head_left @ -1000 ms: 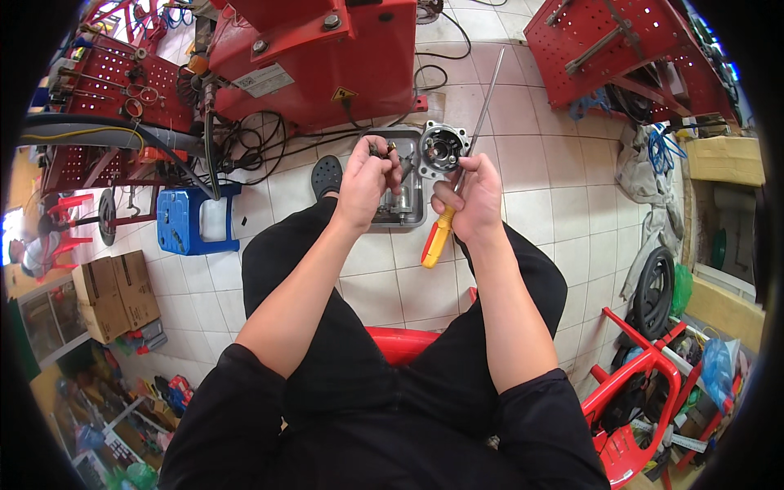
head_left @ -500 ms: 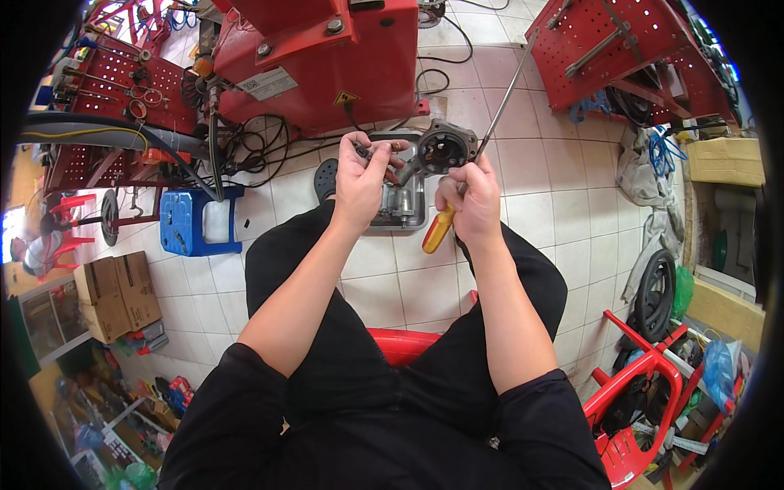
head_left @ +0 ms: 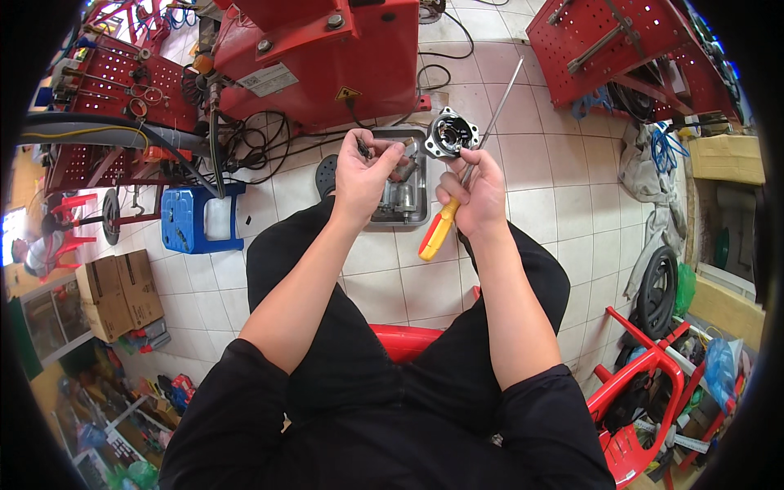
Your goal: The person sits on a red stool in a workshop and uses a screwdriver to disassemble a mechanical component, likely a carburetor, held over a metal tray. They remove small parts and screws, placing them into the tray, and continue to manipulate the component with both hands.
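My right hand point(head_left: 480, 192) is closed round a long screwdriver point(head_left: 438, 234) with a red and yellow handle, its shaft pointing up and to the right. The same hand's thumb and finger grip the edge of a round metal housing point(head_left: 441, 145), whose open, dark inside faces up. My left hand point(head_left: 361, 184) is closed with the fingers curled; a small dark part point(head_left: 363, 148) shows between them, too small to name. Beneath both hands lies a metal tray point(head_left: 400, 222) on the floor, holding metal parts point(head_left: 403, 198), partly hidden by my left hand.
A large red machine point(head_left: 318, 73) stands ahead, black cables on the floor beside it. To the left are a blue stool point(head_left: 184, 220) and cardboard boxes point(head_left: 120, 296). A red perforated panel point(head_left: 604, 61) stands far right, a red chair point(head_left: 645, 408) near right.
The housing has tilted so its open face turns more toward me and shines brighter. The screwdriver has shifted slightly down with my right hand. My left hand has barely moved.
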### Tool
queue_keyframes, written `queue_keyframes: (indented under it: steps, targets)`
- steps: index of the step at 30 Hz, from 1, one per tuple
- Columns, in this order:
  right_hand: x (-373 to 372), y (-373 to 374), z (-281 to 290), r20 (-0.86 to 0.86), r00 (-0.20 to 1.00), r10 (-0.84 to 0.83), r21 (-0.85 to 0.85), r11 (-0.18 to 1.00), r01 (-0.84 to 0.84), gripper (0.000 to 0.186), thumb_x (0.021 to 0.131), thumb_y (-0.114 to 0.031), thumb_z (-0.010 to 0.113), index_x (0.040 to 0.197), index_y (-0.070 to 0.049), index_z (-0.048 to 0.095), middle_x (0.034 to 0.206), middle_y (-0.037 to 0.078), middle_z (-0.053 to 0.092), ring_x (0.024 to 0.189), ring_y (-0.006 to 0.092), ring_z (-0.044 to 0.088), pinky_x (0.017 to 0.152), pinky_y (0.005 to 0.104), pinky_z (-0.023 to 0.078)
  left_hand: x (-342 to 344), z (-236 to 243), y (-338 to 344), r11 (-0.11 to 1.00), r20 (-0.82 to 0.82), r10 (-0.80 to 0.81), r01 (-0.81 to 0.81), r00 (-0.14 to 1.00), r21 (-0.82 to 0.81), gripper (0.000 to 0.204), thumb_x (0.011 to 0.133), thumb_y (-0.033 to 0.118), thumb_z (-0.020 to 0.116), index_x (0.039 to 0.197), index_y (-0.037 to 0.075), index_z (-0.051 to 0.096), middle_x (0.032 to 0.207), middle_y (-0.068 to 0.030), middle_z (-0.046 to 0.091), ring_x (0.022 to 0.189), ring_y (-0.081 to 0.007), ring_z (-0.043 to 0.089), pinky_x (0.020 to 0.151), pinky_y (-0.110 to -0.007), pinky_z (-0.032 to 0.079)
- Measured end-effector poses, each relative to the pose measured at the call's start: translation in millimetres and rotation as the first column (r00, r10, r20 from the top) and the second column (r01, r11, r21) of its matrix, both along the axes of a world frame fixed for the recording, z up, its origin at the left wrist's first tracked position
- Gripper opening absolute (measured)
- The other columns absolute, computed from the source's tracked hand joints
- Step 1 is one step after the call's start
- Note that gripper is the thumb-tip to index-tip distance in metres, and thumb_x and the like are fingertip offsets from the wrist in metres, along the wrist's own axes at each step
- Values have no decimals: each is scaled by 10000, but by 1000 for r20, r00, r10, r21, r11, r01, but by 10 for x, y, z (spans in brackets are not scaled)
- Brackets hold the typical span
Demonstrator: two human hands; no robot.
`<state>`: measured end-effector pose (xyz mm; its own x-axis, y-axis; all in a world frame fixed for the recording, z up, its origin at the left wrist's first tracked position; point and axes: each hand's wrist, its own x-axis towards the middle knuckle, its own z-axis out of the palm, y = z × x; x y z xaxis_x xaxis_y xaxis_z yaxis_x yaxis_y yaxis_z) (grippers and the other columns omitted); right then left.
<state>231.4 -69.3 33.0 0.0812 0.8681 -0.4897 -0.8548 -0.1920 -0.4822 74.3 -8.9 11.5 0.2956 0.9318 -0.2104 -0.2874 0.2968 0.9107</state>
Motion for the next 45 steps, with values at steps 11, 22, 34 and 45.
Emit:
queue_keyframes:
  steps: [11, 22, 34, 45]
  targets:
    - [-12, 3, -49, 44, 999, 4, -19, 1000, -4, 127, 815, -161, 528, 919, -102, 486, 837, 37, 587, 419, 76, 317, 459, 263, 376, -7, -58, 14, 1000, -45, 15, -14, 999, 26, 317, 830, 74, 678, 919, 107, 376, 878, -92, 626, 798, -133, 609, 587, -227, 458]
    - [-65, -16, 9, 175, 984, -26, 78, 997, 13, 190, 753, -12, 434, 930, -68, 471, 745, 27, 502, 409, 94, 323, 444, 296, 411, -15, -61, 3, 1000, -25, -4, 4, 1000, 16, 302, 832, 62, 671, 901, 118, 383, 877, -80, 624, 773, -125, 587, 602, -239, 445]
    - [-76, -7, 68, 224, 974, -22, 148, 989, -12, 411, 767, 31, 431, 1149, -78, 537, 821, 7, 577, 408, 73, 316, 463, 283, 390, -11, -35, 4, 1000, -31, -16, 16, 999, 9, 283, 837, 50, 654, 893, 115, 384, 900, -87, 624, 795, -135, 592, 626, -247, 445]
    - [-108, 13, 56, 239, 970, 45, -19, 999, -42, 256, 817, -44, 565, 1057, -100, 498, 690, -58, 479, 409, 43, 319, 417, 241, 376, 77, 13, -47, 938, 50, 189, -195, 981, 288, 282, 822, 34, 669, 872, 70, 394, 821, -43, 620, 713, -59, 553, 636, -204, 460]
